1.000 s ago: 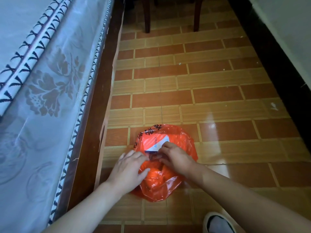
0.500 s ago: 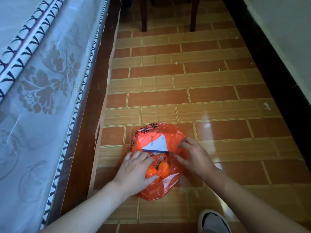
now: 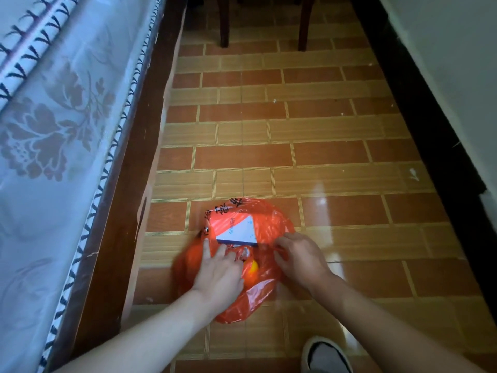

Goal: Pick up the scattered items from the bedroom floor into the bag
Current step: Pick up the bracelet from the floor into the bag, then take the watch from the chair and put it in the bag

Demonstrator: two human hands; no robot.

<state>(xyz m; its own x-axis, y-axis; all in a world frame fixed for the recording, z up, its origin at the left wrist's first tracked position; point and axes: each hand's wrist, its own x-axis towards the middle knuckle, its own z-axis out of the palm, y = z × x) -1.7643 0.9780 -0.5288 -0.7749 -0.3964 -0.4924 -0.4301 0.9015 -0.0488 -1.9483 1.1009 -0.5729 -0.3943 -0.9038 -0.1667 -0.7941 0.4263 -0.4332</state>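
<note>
A brick-patterned tile floor [image 3: 309, 154] runs between a bed [image 3: 61, 146] and a dark skirting. On it, close beside the bed frame, lies an orange plastic bag [image 3: 265, 220] with a white box [image 3: 242, 232] showing inside. The left hand [image 3: 219, 275] rests on the bag, fingers extended; the right hand [image 3: 301, 258] pinches its right edge. A shoe [image 3: 326, 355] shows below.

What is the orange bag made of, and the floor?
The orange bag looks like thin, glossy plastic: it crinkles and the white box shows through it. The floor seems to be glazed tile, judging by its grout lines and shiny reflections.
</note>
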